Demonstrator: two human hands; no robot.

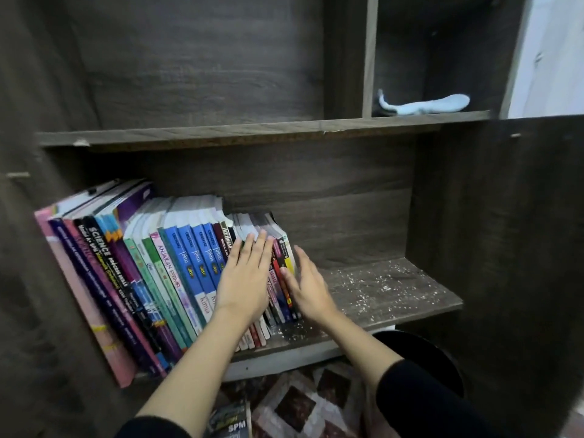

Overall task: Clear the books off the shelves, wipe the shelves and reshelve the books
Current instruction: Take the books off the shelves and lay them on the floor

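A row of books (151, 279) leans to the left on the lower shelf (395, 298) of a dark wooden bookcase. My left hand (245, 279) lies flat with straight fingers against the spines of the rightmost thin books (281, 279). My right hand (308, 286) is held open and edge-on beside the last book at the row's right end. The right half of the lower shelf is bare and speckled with white crumbs. A light blue cloth (425, 104) lies in the upper right compartment.
The upper left shelf (205, 132) holds nothing. A loose book marked SPM (232, 422) lies on a patterned floor covering (300, 403) below. A dark round object (423, 358) sits under the shelf at the right.
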